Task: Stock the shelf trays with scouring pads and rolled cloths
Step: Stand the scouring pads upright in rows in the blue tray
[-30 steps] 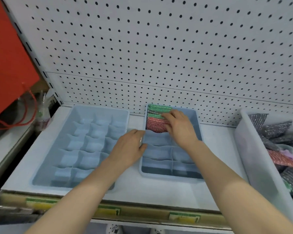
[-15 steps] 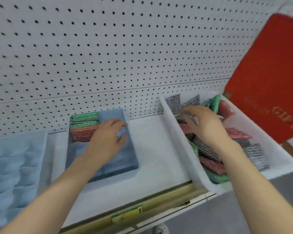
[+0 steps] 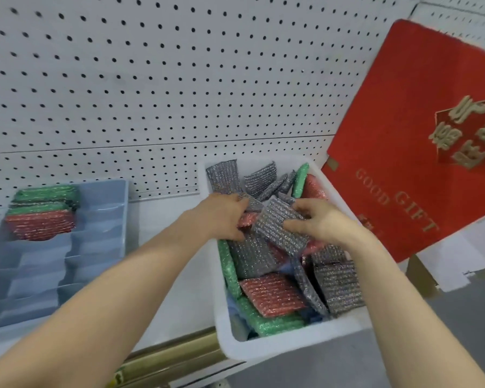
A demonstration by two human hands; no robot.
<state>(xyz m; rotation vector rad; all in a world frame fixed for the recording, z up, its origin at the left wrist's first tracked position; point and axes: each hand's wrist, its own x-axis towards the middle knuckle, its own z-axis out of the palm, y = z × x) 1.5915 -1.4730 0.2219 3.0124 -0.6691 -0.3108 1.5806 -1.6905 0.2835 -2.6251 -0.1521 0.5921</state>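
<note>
A white bin (image 3: 289, 343) on the shelf's right end is full of silver, red and green scouring pads. My right hand (image 3: 325, 222) grips a silver pad (image 3: 275, 225) lifted above the pile. My left hand (image 3: 221, 217) reaches into the bin beside it, fingers curled on the pads at the silver pad's left edge. At the left stands a blue divided tray (image 3: 95, 242); its back left compartment holds upright green pads (image 3: 45, 196) and a red pad (image 3: 39, 224).
White pegboard (image 3: 151, 79) backs the shelf. A red gift bag (image 3: 420, 141) leans just right of the bin. The shelf's brass-coloured front rail (image 3: 174, 357) runs below, and the bin overhangs it.
The view swung right from the trays to the bin. My left hand left the blue tray and joined my right hand in the bin, where the right hand picked up a silver pad.
</note>
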